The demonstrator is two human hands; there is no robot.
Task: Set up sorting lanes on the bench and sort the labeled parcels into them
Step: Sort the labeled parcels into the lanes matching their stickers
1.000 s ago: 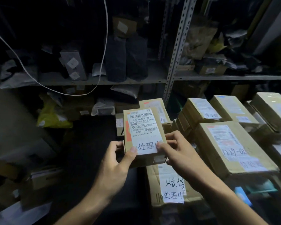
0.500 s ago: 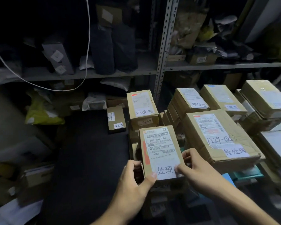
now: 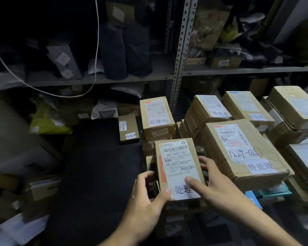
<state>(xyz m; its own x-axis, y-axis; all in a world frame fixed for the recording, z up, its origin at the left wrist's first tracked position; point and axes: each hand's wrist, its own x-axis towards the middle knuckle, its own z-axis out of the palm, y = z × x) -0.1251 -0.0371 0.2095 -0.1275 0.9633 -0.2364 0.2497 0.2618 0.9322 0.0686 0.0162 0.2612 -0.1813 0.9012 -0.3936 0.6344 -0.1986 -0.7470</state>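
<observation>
The small brown cardboard parcel (image 3: 179,170) with the white shipping label had come down from chest height, and it now lay on the middle stack of boxes. The left hand (image 3: 146,199) still held its near left corner, thumb on the label. The right hand (image 3: 214,183) was loosening, fingers nearly straight against the right side. I judged this parcel sorted; the large taped brown box (image 3: 244,150) just right of that hand remained.
</observation>
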